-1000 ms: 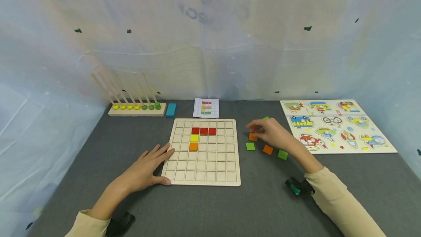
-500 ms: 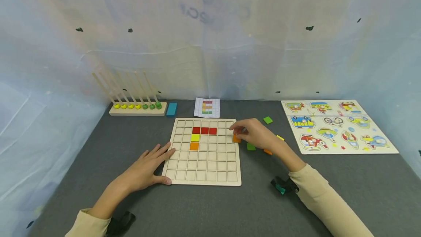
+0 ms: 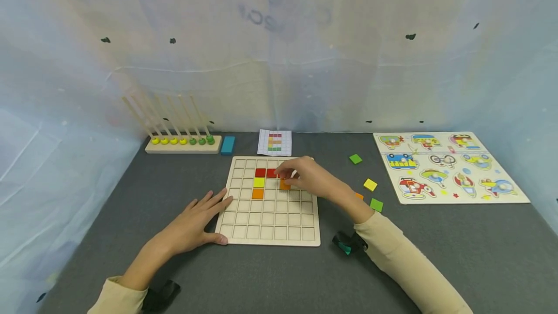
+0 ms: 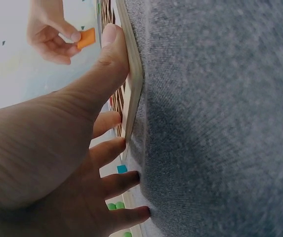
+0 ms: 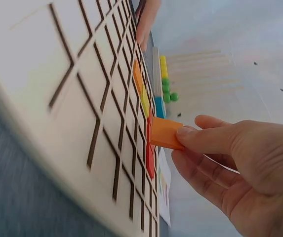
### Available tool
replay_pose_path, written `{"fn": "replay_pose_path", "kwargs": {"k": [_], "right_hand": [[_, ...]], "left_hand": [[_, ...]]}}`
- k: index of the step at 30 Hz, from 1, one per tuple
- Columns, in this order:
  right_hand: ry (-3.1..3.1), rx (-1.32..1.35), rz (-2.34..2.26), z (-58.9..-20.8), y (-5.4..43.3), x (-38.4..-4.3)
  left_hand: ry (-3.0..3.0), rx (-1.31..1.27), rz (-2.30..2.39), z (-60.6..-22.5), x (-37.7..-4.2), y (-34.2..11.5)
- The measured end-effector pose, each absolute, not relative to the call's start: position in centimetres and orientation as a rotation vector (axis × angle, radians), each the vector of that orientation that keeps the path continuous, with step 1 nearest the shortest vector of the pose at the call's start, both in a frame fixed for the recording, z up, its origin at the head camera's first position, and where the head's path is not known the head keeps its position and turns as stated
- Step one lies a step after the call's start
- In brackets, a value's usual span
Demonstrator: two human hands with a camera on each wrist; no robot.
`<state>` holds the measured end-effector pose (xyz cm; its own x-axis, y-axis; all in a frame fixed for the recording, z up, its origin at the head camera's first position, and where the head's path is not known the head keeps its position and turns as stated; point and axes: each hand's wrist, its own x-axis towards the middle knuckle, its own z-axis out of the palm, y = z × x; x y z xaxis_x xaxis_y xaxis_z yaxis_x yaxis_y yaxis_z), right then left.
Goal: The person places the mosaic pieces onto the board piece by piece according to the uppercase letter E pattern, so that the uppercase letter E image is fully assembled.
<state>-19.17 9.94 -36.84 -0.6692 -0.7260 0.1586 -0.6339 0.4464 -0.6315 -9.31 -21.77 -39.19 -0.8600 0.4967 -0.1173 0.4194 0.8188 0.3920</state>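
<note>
While the right hand (image 3: pixel 310 177) pinches an orange tile (image 5: pixel 164 132) by one end between thumb and fingertip, the left hand (image 3: pixel 192 224) lies spread along the left side of the wooden grid board (image 3: pixel 274 220), thumb at the near corner, grasping nothing; I'd judge it is there to stop the board sliding. The end grip leaves most of the flat tile free. That tile is over the board, just this side of the red tiles (image 3: pixel 260 172); whether it touches the wood, I can't quite make out. A printed sheet (image 3: pixel 285 147) lies just beyond the far edge, presumably for easy glancing.

The board is pale, with rounded corners and dark-edged grooves marking square cells. The tiles are thin, bright squares, a loose yellow tile (image 3: pixel 370 184) sitting askew on the grey, woven-looking tabletop (image 3: pixel 183 178).
</note>
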Motion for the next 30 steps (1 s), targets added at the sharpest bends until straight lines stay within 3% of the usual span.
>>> {"fn": "replay_pose_path", "kwargs": {"k": [13, 30], "right_hand": [[2.55, -1.243, -1.033, -38.1, 6.5, -19.2], [2.539, -1.215, -0.983, -39.0, 6.0, -18.9]], "left_hand": [[2.786, 0.702, 0.525, -39.2, -9.4, -21.7], [2.785, 0.711, 0.536, -39.3, -9.2, -21.8]]}}
